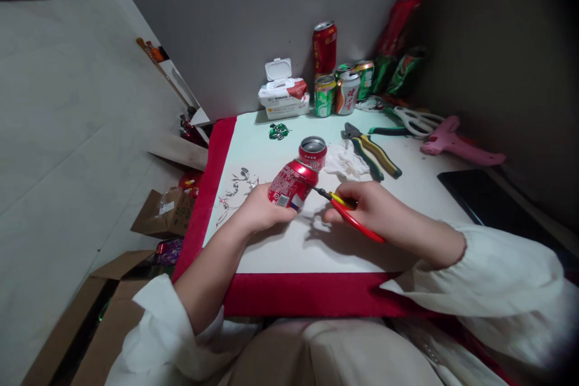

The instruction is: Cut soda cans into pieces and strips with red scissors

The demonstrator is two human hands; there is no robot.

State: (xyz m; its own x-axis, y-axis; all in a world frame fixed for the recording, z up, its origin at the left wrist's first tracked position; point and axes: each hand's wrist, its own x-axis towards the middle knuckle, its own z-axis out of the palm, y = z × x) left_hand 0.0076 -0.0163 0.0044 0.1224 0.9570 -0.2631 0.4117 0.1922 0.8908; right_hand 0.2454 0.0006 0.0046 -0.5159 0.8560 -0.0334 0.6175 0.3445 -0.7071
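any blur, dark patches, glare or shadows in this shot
Head view: the upper right corner falls nearly black, and the rightmost tall red can looks soft; head view: shadow on the white tabletop below the right hand; head view: bright glint on the held can.

A pack of wipes [286, 99] with its white lid [278, 70] raised stands at the back of the worktop [275, 258], left of a tall red can [324, 51], a green can [324, 99] and a silver can [347, 95]. Yellow-and-green pliers [376, 152] lie beside a crumpled tissue [346, 163]. Farther right are white-handled scissors [418, 122], a pink glue gun [455, 143] and a flat black device [488, 202]. Cardboard boxes [120, 316] sit left of the worktop
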